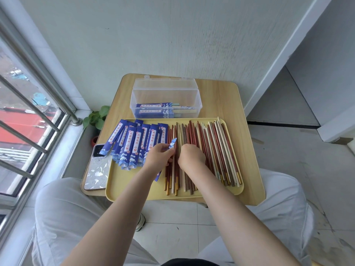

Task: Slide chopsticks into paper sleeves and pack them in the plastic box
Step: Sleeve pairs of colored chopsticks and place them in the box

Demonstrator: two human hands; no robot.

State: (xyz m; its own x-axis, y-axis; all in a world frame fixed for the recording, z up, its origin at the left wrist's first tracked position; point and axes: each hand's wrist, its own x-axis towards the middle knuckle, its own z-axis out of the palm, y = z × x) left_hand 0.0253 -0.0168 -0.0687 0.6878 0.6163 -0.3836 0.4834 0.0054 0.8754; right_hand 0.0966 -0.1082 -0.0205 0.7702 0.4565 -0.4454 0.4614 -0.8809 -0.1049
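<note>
My left hand (pixel 160 155) pinches a paper sleeve (pixel 172 144), its length parallel to the chopsticks (pixel 209 150); just beside it, my right hand (pixel 191 155) curls over them, grip hidden.

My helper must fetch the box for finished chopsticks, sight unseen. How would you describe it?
On the small wooden table, look past the yellow tray, toward the wall. The clear plastic box stands there with its lid open, a few blue sleeved pairs lying inside; it is the only see-through thing there.

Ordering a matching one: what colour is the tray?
Pale yellow tray, seen in the head view.
</note>
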